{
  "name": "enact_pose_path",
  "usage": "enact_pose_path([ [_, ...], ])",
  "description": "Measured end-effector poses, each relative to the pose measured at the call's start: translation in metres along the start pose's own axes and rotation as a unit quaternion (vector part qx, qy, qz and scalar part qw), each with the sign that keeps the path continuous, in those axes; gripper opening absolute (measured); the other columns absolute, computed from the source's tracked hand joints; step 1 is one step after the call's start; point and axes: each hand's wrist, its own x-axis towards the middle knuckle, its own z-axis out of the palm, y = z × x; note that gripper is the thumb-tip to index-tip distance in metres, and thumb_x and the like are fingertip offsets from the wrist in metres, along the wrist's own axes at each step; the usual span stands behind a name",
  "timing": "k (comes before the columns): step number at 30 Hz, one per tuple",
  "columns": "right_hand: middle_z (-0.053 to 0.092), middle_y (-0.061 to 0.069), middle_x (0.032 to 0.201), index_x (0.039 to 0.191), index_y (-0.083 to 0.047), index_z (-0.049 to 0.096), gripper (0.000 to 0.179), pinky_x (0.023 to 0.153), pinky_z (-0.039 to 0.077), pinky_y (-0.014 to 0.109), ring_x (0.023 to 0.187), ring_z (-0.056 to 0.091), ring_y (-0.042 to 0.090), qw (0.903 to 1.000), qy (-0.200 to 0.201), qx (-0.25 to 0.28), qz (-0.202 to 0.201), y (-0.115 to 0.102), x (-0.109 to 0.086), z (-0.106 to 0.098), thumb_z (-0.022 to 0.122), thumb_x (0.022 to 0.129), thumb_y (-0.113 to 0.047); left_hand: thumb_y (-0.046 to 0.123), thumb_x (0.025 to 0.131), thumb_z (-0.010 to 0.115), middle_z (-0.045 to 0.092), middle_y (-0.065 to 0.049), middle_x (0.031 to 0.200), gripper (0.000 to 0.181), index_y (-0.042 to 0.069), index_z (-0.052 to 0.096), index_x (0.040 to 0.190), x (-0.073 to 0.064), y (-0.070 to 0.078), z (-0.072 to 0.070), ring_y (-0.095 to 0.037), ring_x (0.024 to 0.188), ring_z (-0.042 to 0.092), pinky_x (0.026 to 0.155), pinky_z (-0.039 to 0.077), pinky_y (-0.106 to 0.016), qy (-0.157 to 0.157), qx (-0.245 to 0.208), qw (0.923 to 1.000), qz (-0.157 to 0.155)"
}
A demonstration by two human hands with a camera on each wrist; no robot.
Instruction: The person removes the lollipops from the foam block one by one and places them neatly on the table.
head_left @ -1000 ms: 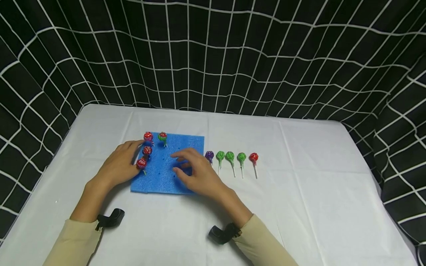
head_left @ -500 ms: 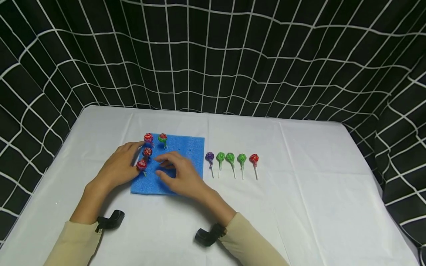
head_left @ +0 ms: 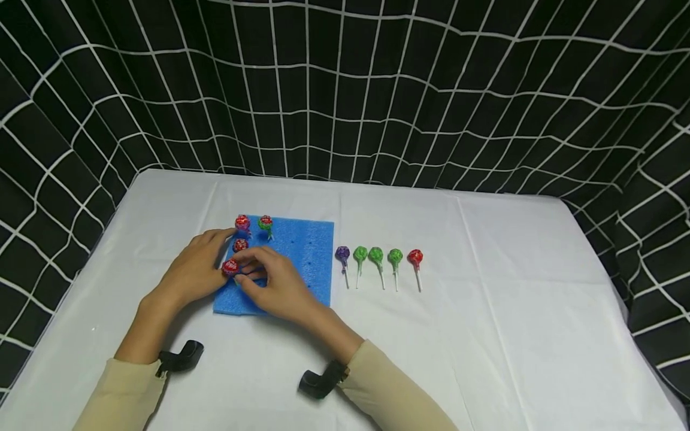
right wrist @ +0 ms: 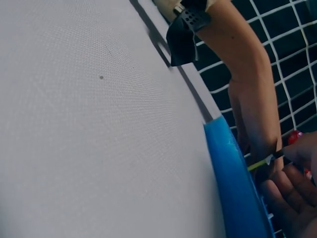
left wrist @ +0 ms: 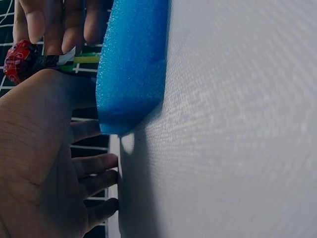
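A blue foam sheet (head_left: 318,239) lies on the table, with several wrapped lollipops standing in its left and far part. My left hand (head_left: 194,269) rests along the sheet's left edge, fingers extended, thumb beside the nearest red lollipop (head_left: 230,267). From the right, my right hand (head_left: 277,287) reaches over the sheet, fingertips and thumb right at that lollipop. In the left wrist view its yellow stick (left wrist: 88,59) stands in the foam, with the right fingers close above the wrapper and the left thumb below. Another red lollipop (head_left: 240,245) stands just behind it.
At the sheet's far edge stand a red-and-pink lollipop (head_left: 242,222) and a green-and-red lollipop (head_left: 265,222). To its right lie a purple lollipop (head_left: 342,254), several green lollipops (head_left: 376,255) and a red lollipop (head_left: 415,257) in a row on the white tablecloth (head_left: 512,299).
My right hand has moved left across the foam sheet to the nearest red lollipop, uncovering the purple lollipop on the table. The left hand has stayed in place.
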Motion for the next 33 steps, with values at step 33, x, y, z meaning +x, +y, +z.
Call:
enact_pose_path([
  [33, 0.074, 0.017, 0.116, 0.132, 0.001, 0.065, 0.035, 0.089, 0.060, 0.016, 0.099, 0.075, 0.023, 0.9994, 0.007, -0.018, -0.028, 0.000, 0.006, 0.015, 0.070, 0.096, 0.002, 0.038, 0.097, 0.070, 0.046, -0.027, 0.161, 0.077, 0.003, 0.043, 0.159, 0.000, 0.002, -0.001, -0.050, 0.151, 0.040, 0.123, 0.034, -0.069, 0.004, 0.010, 0.9999, 0.007],
])
